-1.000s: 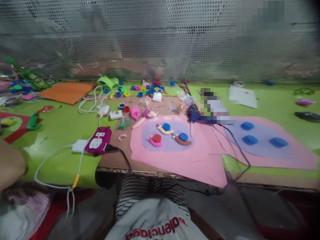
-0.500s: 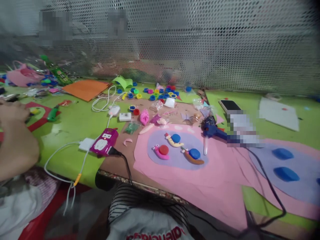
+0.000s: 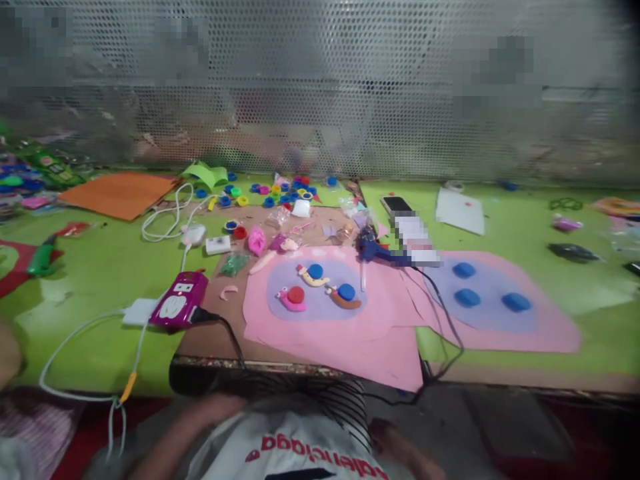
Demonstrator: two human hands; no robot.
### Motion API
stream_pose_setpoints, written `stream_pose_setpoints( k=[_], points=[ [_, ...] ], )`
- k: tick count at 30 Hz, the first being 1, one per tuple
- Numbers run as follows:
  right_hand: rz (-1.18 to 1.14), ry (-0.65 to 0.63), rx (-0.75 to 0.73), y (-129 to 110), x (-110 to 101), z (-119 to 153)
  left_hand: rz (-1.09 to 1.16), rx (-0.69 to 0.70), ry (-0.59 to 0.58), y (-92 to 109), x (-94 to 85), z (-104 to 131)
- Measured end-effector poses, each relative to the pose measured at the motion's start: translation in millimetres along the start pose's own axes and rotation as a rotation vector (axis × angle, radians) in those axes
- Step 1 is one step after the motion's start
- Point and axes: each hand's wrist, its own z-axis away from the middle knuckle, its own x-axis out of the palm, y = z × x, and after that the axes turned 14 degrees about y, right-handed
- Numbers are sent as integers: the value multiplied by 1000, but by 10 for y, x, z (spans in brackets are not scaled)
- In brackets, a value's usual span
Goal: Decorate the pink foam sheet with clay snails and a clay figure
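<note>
Low at my lap, below the table edge, are my left hand [image 3: 224, 405] and my right hand [image 3: 389, 437], both blurred; their fingers cannot be made out. Neither touches anything on the table. In front lies a pink paper sheet [image 3: 295, 337] with a lilac oval [image 3: 320, 313]. On it sit three clay snails with bottle-cap shells: a pink snail [image 3: 299, 307] with a red cap, a cream snail [image 3: 316, 281] and a brown snail [image 3: 350, 304] with blue caps. A blue glue gun [image 3: 385, 255] rests at the sheet's upper right.
A second pink sheet [image 3: 555, 333] with blue caps [image 3: 467, 297] lies right. A phone [image 3: 397, 207] is behind the glue gun. Left are a purple power socket [image 3: 180, 300], cables, orange paper [image 3: 120, 193] and scattered bottle caps [image 3: 285, 199]. A perforated screen [image 3: 320, 100] stands behind.
My view has swung to the right, so the table's things shift left and more of the second sheet shows. My blurred arms have come into view at my lap. The neighbour's arm has mostly left view.
</note>
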Motion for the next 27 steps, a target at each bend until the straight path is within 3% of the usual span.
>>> stream_pose_setpoints(
  k=[3, 5, 7, 9, 11, 13, 16, 18, 23, 27],
  points=[
    [-35, -30, 83, -154, -259, 99, -69, 115, -212, 245, -418, 95],
    [-46, 129, 75, -408, -615, 221, -120, 175, -185, 488, -770, 208],
    [-3, 245, -72, -710, -1029, 218, -179, 186, -139, 725, -1102, 198],
    [88, 337, -213, -975, -1404, 10, -255, 176, -49, 914, -1350, 26],
    [219, 450, -327, -1154, -1677, -372, -347, 196, 80, 1041, -1490, -265],
    [364, 492, -381, -1248, -1834, -823, -433, 251, 217, 1112, -1533, -599],
    [593, 576, -281, -1266, -1901, -1387, -555, 308, 219, 1138, -1467, -1045],
    [691, 621, -182, -1226, -1880, -1592, -605, 320, 236, 1115, -1373, -1250],
    [771, 609, -26, -1089, -1784, -1626, -682, 326, 347, 978, -1127, -1450],
    [810, 551, 24, -1026, -1773, -1565, -711, 275, 367, 863, -1062, -1486]
  ],
)
